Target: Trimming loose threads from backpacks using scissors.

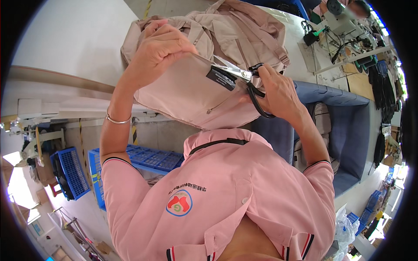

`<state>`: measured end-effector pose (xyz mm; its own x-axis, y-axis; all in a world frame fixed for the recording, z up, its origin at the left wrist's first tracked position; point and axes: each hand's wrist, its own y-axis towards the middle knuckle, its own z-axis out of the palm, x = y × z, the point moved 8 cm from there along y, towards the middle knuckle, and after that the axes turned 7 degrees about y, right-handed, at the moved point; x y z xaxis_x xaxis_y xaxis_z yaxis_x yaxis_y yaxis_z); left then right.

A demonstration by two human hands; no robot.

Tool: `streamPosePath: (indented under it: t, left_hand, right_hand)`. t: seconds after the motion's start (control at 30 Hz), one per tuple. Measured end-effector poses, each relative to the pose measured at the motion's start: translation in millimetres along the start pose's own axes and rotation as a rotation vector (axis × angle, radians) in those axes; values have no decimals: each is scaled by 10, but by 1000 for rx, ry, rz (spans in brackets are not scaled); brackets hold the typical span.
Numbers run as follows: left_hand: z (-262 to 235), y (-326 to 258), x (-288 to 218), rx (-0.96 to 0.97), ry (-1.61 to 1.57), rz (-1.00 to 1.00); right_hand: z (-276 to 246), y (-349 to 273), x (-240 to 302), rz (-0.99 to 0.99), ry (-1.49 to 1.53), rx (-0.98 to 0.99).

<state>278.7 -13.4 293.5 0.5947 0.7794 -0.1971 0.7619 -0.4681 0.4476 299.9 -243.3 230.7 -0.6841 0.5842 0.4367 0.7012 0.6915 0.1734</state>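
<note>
A beige fabric bag (pixel 178 93), gathered into folds at its far side, lies on the table in front of me. My left hand (pixel 163 48) pinches the edge of its flat panel, and a taut strip of that edge runs from the fingertips toward the right. In my right hand (pixel 278 91) are scissors (pixel 244 75) with black handles, their silver blades parted at the panel's edge. Whether the blades touch fabric or a thread, I cannot tell. Just below them sits a black label (pixel 220 78) on the panel, with a short zipper pull (pixel 210 110) nearer to me.
Beyond the bag stretches a white table (pixel 82 43). To the right, a blue-lined bin (pixel 348 135) holds more bags. A sewing machine (pixel 342 24) stands at the far right beside a partly visible person. Blue plastic crates (pixel 152 157) lie low on the left.
</note>
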Motion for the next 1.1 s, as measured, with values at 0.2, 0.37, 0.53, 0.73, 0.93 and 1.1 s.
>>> streamPosePath:
  t: [0.2, 0.37, 0.53, 0.73, 0.93, 1.1]
  left_hand:
    - [37, 24, -75, 34, -7, 24]
    - [25, 12, -70, 20, -46, 20]
    - [31, 24, -63, 32, -56, 18]
    - [97, 68, -50, 46, -91, 40]
    - [175, 134, -32, 25, -76, 72]
    - [392, 61, 18, -86, 39, 0]
  right_hand:
    - [-51, 3, 116, -95, 30, -4]
    - [-6, -54, 41, -67, -1, -20]
    - [119, -89, -31, -24, 29, 36]
    - [260, -181, -86, -48, 43, -30]
    - [298, -96, -262, 65, 151, -94]
    - [580, -91, -558, 263, 643, -90]
